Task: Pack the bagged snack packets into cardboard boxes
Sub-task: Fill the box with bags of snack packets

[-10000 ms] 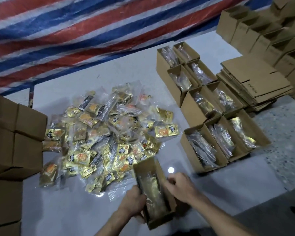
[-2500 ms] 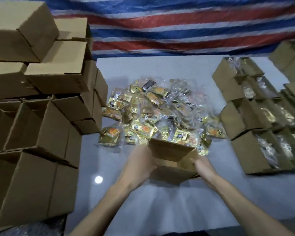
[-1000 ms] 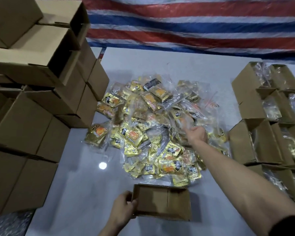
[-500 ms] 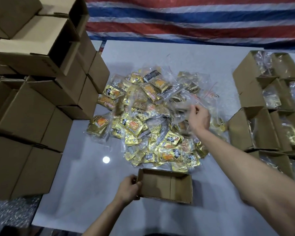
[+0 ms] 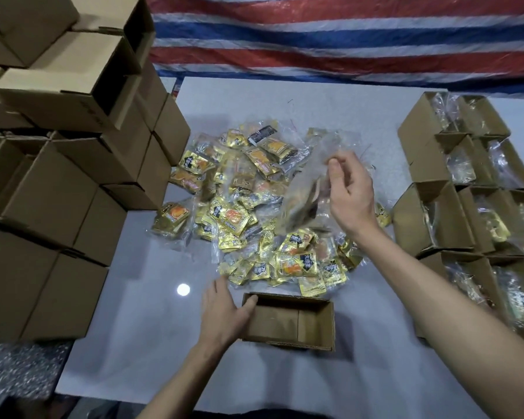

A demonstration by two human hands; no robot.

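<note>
Now one open box [image 5: 288, 323]; left hand [image 5: 223, 313] flat against it; right hand [image 5: 350, 192] pinches one bag [image 5: 303, 192] above pile [image 5: 233, 219].

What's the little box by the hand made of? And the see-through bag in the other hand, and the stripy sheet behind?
The small box by the left hand looks like brown cardboard: matte, with folded flaps. The bag pinched by the right hand seems to be thin clear plastic: glossy, crinkled, with packets showing through. The striped sheet is probably plastic tarpaulin, slightly shiny.
</note>
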